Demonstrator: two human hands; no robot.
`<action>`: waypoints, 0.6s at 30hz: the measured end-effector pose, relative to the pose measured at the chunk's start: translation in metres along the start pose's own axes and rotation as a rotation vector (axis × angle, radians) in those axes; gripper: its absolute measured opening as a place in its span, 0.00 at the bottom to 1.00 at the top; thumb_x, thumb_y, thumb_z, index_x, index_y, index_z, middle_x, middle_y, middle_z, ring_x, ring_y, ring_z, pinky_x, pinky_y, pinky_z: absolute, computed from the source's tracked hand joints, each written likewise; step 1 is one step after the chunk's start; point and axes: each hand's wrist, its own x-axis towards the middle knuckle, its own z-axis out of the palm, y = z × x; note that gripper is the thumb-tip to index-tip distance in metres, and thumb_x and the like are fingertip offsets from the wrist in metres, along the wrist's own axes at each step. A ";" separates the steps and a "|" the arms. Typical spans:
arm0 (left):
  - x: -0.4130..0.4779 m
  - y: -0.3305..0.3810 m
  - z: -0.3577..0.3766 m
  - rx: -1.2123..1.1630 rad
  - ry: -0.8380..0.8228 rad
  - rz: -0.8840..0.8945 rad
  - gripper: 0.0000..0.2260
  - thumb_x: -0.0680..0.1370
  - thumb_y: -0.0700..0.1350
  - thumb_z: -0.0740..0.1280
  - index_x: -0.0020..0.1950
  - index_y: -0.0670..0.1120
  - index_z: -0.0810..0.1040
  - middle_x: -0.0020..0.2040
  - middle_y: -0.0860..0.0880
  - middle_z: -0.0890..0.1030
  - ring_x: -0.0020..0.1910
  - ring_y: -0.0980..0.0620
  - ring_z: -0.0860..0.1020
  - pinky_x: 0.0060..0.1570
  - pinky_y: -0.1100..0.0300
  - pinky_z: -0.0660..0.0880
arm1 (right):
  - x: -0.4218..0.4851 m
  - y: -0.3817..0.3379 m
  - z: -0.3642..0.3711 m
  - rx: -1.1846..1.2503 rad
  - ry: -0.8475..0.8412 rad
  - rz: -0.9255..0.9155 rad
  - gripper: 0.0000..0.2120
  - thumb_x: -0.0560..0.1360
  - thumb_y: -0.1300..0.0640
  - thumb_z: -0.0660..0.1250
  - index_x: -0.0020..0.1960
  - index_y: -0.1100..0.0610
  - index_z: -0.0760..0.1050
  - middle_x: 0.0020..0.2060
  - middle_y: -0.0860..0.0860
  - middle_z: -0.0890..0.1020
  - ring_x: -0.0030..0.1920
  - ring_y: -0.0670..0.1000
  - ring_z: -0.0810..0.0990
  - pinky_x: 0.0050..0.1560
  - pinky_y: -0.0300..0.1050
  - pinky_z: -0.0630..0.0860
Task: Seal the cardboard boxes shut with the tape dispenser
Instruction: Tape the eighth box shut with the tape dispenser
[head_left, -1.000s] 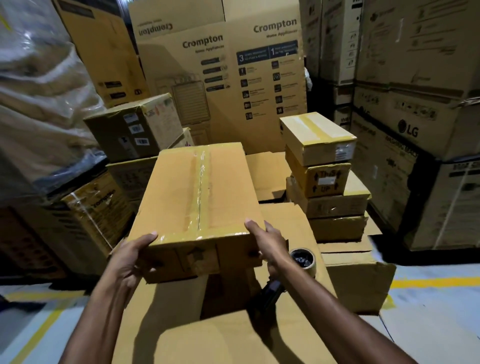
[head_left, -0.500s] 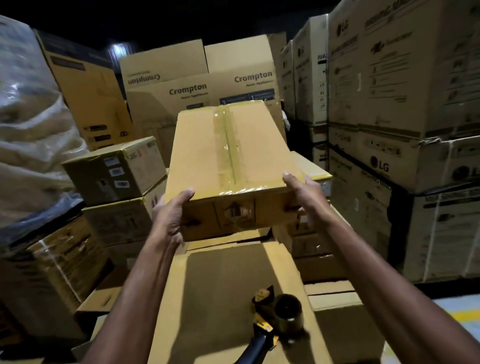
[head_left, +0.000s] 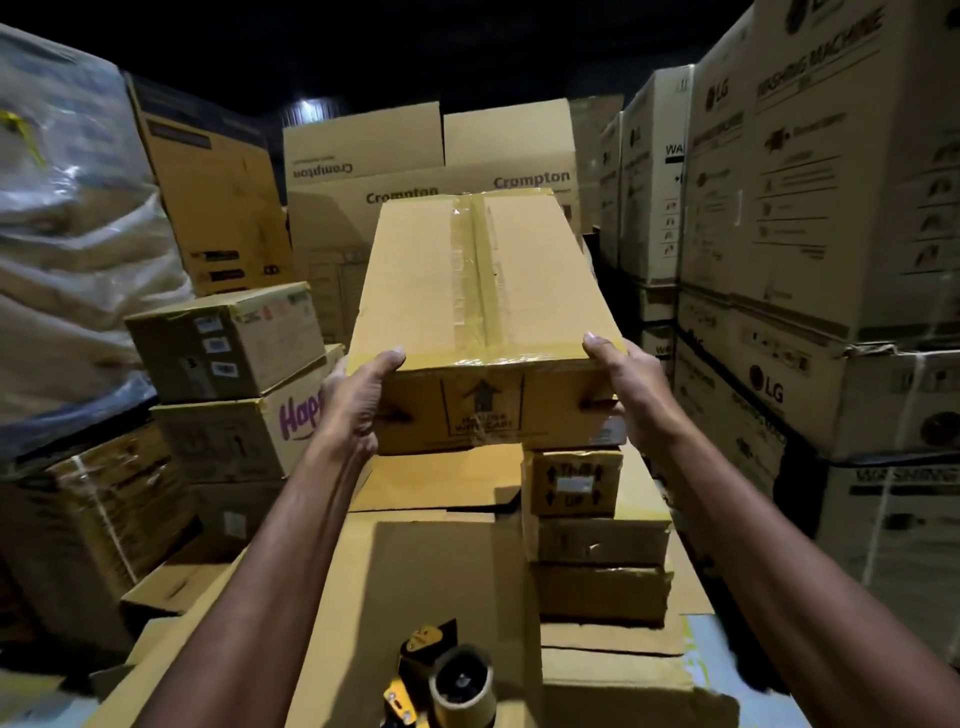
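Observation:
A long cardboard box (head_left: 436, 291) with clear tape along its top seam is held up in the air in front of me. My left hand (head_left: 353, 400) grips its near left corner, thumb on top. My right hand (head_left: 628, 384) grips the near right corner the same way. The tape dispenser (head_left: 441, 675), yellow and black with a brown roll, lies on a large flat box (head_left: 415, 582) below my arms, close to the bottom edge of the view.
A short stack of small taped boxes (head_left: 587, 519) stands just under the lifted box, to the right. More boxes (head_left: 228, 343) are piled at the left. Tall LG cartons (head_left: 810, 260) wall the right side, Crompton cartons (head_left: 431, 171) the back.
Both hands have lifted the taped box off the large flat box and carried it up and slightly right, above the small stack. The dispenser stays on the flat box.

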 end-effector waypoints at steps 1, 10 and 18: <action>-0.001 0.000 0.014 0.002 0.006 0.001 0.22 0.69 0.54 0.80 0.59 0.53 0.79 0.56 0.48 0.84 0.59 0.44 0.80 0.54 0.34 0.81 | 0.009 -0.003 -0.010 -0.006 -0.002 -0.006 0.29 0.75 0.37 0.73 0.72 0.49 0.76 0.62 0.49 0.81 0.61 0.52 0.79 0.57 0.63 0.82; 0.008 0.002 0.102 -0.001 0.024 0.011 0.22 0.73 0.49 0.79 0.63 0.47 0.76 0.51 0.48 0.83 0.49 0.50 0.81 0.46 0.44 0.84 | 0.074 -0.017 -0.069 -0.016 0.014 -0.041 0.33 0.72 0.34 0.73 0.72 0.49 0.76 0.63 0.50 0.80 0.62 0.54 0.79 0.52 0.62 0.85; 0.050 -0.006 0.163 0.026 -0.012 0.048 0.21 0.75 0.49 0.77 0.67 0.47 0.77 0.53 0.50 0.81 0.51 0.52 0.78 0.30 0.52 0.82 | 0.140 -0.011 -0.095 -0.001 0.026 -0.071 0.31 0.75 0.37 0.72 0.73 0.50 0.75 0.63 0.51 0.80 0.59 0.51 0.79 0.40 0.52 0.85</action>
